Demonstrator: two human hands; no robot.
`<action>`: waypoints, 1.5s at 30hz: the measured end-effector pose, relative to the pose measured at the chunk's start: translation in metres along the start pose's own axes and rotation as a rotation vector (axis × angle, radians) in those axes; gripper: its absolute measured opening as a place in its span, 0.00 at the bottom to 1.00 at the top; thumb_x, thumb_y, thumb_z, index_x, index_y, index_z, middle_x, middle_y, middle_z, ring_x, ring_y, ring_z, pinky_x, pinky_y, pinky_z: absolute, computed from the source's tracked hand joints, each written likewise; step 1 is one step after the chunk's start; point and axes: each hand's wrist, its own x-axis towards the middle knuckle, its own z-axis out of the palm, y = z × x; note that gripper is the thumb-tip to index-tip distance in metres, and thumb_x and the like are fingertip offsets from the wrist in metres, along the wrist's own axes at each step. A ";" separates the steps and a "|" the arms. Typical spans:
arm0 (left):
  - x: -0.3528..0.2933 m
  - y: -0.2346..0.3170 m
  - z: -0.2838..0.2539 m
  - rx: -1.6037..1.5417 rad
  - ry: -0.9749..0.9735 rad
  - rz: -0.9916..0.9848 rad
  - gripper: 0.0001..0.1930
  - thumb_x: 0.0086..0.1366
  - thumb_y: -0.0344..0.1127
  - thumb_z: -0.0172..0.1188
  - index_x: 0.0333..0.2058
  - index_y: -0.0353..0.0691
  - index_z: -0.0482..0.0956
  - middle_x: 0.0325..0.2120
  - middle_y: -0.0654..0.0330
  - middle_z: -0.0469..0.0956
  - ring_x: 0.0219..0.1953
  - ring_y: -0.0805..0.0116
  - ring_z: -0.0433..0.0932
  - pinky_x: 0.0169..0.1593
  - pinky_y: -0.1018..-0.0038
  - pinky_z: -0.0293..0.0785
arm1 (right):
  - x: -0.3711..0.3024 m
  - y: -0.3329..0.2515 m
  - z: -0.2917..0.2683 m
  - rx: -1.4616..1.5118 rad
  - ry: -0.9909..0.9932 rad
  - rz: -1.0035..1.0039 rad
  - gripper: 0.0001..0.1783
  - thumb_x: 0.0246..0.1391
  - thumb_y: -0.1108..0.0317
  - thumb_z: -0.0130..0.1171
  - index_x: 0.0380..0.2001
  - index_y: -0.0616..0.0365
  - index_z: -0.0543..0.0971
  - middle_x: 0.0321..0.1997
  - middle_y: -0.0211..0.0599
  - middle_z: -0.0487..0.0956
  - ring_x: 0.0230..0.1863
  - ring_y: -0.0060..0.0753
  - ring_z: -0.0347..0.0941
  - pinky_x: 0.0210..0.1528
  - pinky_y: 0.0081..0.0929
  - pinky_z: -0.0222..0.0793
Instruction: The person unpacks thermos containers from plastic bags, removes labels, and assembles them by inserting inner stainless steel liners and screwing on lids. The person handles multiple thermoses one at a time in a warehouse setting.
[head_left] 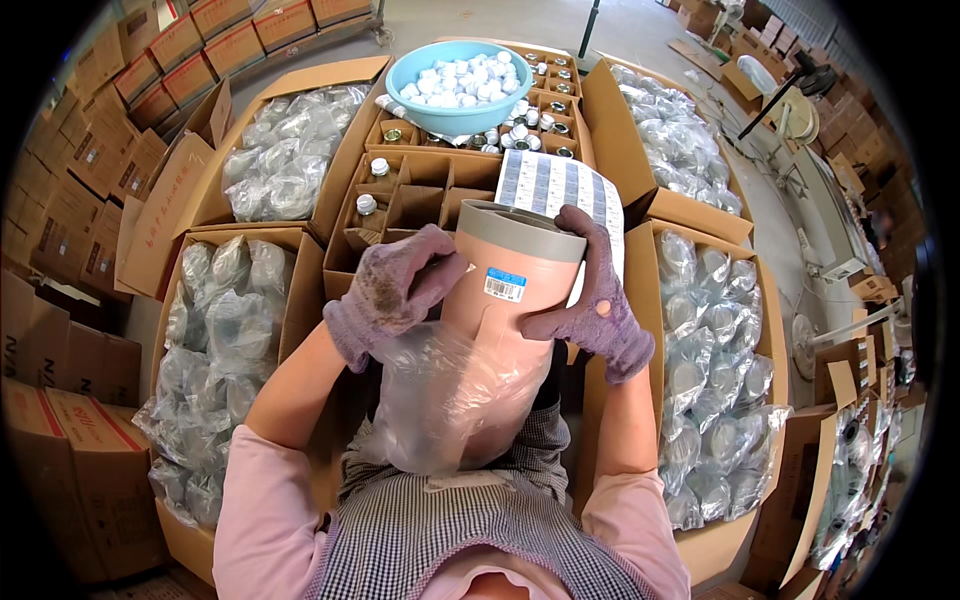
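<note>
A large pink cylindrical vessel (460, 300) with a grey band round its upper end stands tilted in front of my chest. A blue-and-white barcode label sits on its side, and a clear plastic bag (430, 390) covers its lower part. My right hand (600, 310), in a purple knit glove, grips the vessel's right side, fingers at the grey band and thumb across the front. My left hand (400, 285), in a stained matching glove, is closed in a pinch left of the label. A tiny pale bit shows at its fingertips, too small to name.
A sheet of blue-and-white labels (555, 180) lies behind the vessel on a divided carton (420, 175). Beyond it a light-blue basin (455, 120) holds white caps. Cartons of plastic-wrapped items (225, 320) flank me on both sides. Stacked boxes (75, 430) stand at left.
</note>
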 end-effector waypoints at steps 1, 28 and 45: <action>0.001 -0.002 0.004 -0.029 -0.021 0.018 0.06 0.62 0.24 0.62 0.37 0.35 0.75 0.25 0.55 0.77 0.25 0.64 0.77 0.31 0.71 0.74 | 0.000 0.000 -0.001 0.000 0.002 0.011 0.67 0.15 0.58 0.81 0.64 0.65 0.60 0.65 0.54 0.63 0.67 0.55 0.60 0.70 0.42 0.57; 0.055 -0.020 0.001 -0.485 0.269 -0.731 0.13 0.70 0.45 0.57 0.31 0.43 0.72 0.15 0.69 0.68 0.15 0.80 0.66 0.17 0.78 0.59 | -0.024 0.006 -0.016 -0.067 0.080 0.043 0.62 0.17 0.59 0.81 0.62 0.64 0.64 0.61 0.55 0.66 0.64 0.57 0.63 0.68 0.43 0.60; 0.038 -0.196 0.102 0.091 -0.208 -0.191 0.18 0.74 0.48 0.47 0.39 0.37 0.75 0.28 0.50 0.79 0.29 0.58 0.79 0.38 0.67 0.76 | 0.001 -0.008 -0.031 -0.229 0.043 -0.150 0.49 0.20 0.59 0.81 0.52 0.65 0.74 0.57 0.54 0.74 0.63 0.57 0.67 0.65 0.46 0.62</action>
